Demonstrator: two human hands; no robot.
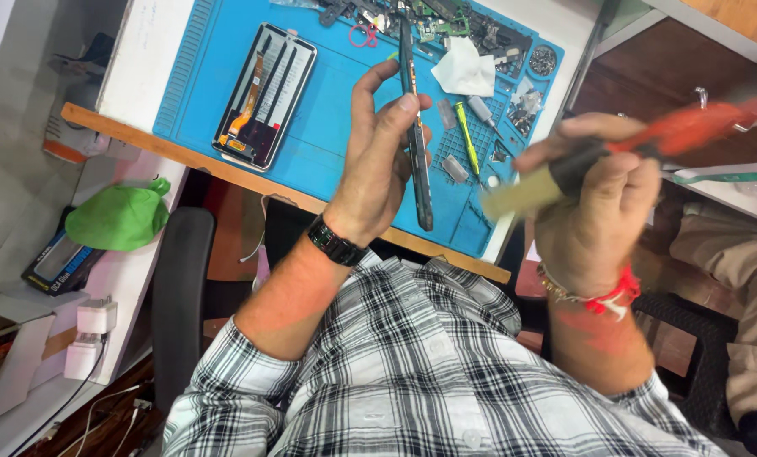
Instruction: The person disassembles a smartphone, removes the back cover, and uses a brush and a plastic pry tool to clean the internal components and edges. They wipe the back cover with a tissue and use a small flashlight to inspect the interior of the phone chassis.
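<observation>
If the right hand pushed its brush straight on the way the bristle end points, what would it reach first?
Probably the phone frame held edge-on in the left hand: the right hand aims the blurred brush leftward at it. Depth is unclear.

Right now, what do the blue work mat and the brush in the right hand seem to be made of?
The blue mat looks like matte silicone or soft rubber: moulded ridges and small compartments, no glare. The brush in the right hand is blurred; it seems to have pale bristles, a dark ferrule and a glossy red handle, probably plastic or painted wood. The left hand holds a dark phone frame.
</observation>
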